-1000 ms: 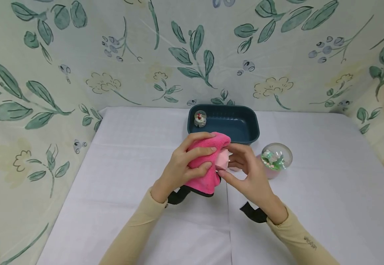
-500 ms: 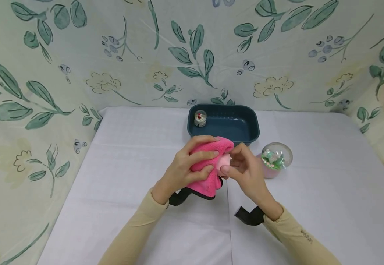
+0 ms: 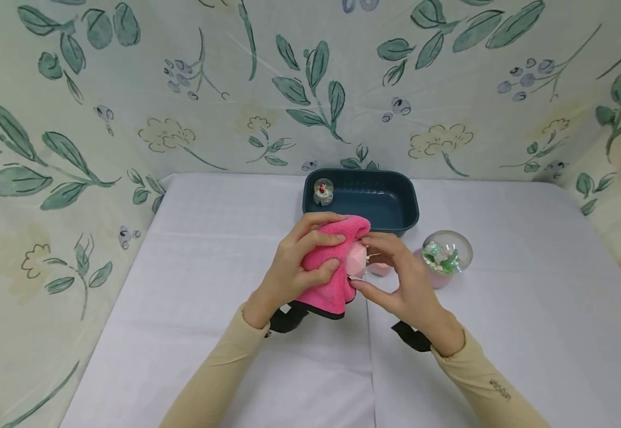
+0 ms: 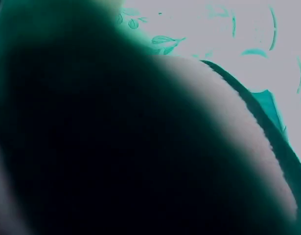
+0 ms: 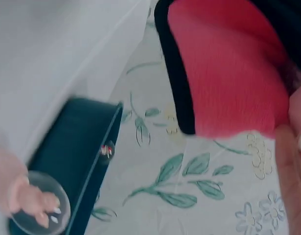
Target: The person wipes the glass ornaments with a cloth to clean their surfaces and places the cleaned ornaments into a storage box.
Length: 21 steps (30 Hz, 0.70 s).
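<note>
Two hands are cradling a pale pink faceted object in a bright pink cloth above a white table.

The left hand is gripping the cloth, its fingers curling over it; the right hand is pinching the object's exposed end, forefinger above and thumb below, though the thumb's exact contact is hard to make out. The cloth is looking soft and limp; the object is probably feeling hard, smooth and breakable, its weight a guess, its facets offering the surest hold. The cloth is hiding most of it, the right hand is partly covering another pink thing, and the left wrist view is showing mostly dark blur.
</note>
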Available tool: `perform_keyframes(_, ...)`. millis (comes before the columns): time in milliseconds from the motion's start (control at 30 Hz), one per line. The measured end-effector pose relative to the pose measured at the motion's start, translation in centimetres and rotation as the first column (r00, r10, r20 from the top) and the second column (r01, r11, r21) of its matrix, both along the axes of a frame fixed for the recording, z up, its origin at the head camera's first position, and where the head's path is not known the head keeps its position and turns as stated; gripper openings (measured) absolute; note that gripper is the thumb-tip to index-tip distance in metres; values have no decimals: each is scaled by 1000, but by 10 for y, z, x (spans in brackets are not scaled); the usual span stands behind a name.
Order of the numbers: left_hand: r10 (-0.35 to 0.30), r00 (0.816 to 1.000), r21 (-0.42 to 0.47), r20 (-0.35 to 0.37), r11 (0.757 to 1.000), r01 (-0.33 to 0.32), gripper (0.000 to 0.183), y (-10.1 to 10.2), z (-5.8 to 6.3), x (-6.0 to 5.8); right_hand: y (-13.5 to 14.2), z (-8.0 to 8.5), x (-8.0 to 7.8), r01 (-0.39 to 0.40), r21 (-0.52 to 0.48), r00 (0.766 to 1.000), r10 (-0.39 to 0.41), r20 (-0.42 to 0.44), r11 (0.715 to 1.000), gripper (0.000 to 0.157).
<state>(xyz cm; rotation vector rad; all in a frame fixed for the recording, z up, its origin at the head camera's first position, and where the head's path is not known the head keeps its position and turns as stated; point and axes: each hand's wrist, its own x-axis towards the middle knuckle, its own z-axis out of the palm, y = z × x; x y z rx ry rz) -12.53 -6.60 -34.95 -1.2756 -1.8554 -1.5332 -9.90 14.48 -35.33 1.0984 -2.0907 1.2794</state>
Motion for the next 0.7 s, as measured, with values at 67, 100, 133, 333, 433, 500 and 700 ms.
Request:
perform_keyframes(67, -11, 1000, -6, -7, 1000, 11, 26, 0, 0, 0, 1, 0, -4, 13, 12, 995, -11, -103, 1000, 60)
perform_keyframes(100, -18, 1000, -10, -15, 1000, 18, 26, 1, 0, 0, 1, 0, -5, 21, 12, 991, -19, -134, 1000, 58)
perform_keyframes(133, -23, 999, -15, -23, 1000, 22, 26, 1, 0, 1, 2, 0, -5, 33, 8, 989, -31, -146, 999, 57)
perform_keyframes(333, -7, 996, -69, -94, 998, 0, 33, 3, 1, 2, -3, -6, 1, 16, -141, 978, 14, 206, 990, 41)
perform_keyframes(433, -7, 992, -101, -123, 995, -6, 32, 3, 0, 3, -7, -6, 5, 14, -285, 850, 138, 508, 959, 17)
perform_keyframes(500, -9, 991, -109, -134, 994, -5, 31, 4, -1, 4, -7, -4, 6, 45, -321, 740, 185, 647, 946, 7)
perform_keyframes(700, -7, 997, -63, -76, 998, 2, 30, 5, -4, 1, -3, 1, 5, 50, -187, 764, 83, 640, 981, 11)
